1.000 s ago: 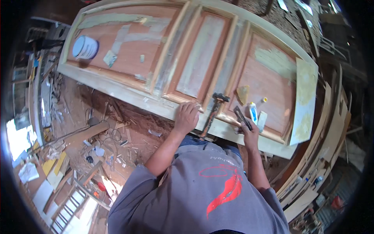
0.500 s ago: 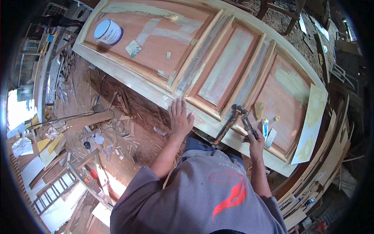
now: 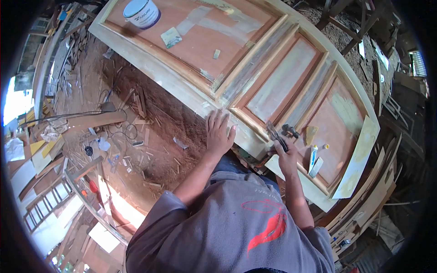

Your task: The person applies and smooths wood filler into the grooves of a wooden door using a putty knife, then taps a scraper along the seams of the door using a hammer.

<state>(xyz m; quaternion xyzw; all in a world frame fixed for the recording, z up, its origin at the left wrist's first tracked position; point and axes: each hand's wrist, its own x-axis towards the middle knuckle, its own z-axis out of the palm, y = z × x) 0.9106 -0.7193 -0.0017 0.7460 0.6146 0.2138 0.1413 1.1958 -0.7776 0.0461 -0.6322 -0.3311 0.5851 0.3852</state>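
A large panelled wooden door [image 3: 176, 76] lies flat across the view. My left hand [image 3: 219, 132] rests on its near edge with the fingers apart, holding nothing. My right hand [image 3: 286, 154] is closed around a dark-handled flat tool [image 3: 277, 137], its blade pointing away from me over the moulding. Just beyond it is the head of a hammer [image 3: 290, 131], its handle mostly hidden by my right hand. To the right, on the door panel, lie a yellowish piece [image 3: 311, 135], a small tube [image 3: 313, 156], a yellow cap [image 3: 326, 146] and a pale block [image 3: 316, 167].
A labelled white tub [image 3: 144, 17] and a stained square piece [image 3: 171, 37] sit on the left panel. A pale stained board [image 3: 357, 159] lies over the door's right end. Planks [image 3: 373, 186] are stacked at right; wood scraps and cables litter the floor at left.
The view has shifted over the door. My right hand has moved the tool leftward, past the hammer head, to the middle panel's corner. My left hand has slid left along the edge, its fingers spreading.
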